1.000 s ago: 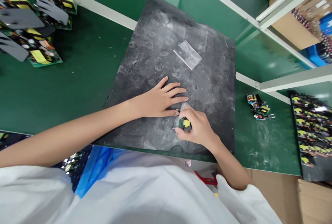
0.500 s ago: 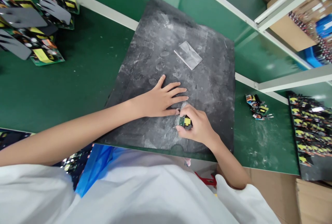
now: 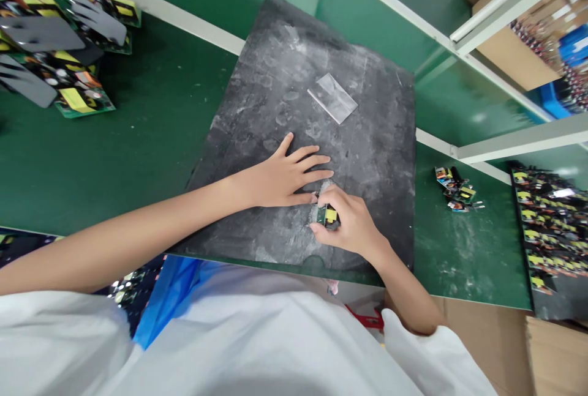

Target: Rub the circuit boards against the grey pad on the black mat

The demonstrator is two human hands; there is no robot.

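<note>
My left hand [image 3: 291,177] lies flat on the dark grey mat [image 3: 271,78] with its fingers spread. Just to the right and nearer my body, my right hand [image 3: 349,218] grips a small circuit board [image 3: 322,215] between thumb and fingers. The board has a green face and a yellow-wrapped part; my palm hides the rest of it. It is held close against the mat, where pale dust marks the surface. My left thumb reaches almost to the right fingertips. Farther up the mat lies a thin, greyish flat rectangle [image 3: 333,98].
Several circuit boards with grey metal plates [image 3: 41,32] are piled at the far left of the green bench [image 3: 151,120]. A couple of small boards [image 3: 457,189] sit right of the mat. A black tray [image 3: 551,298] with rows of boards stands farther right, below a white frame [image 3: 528,145].
</note>
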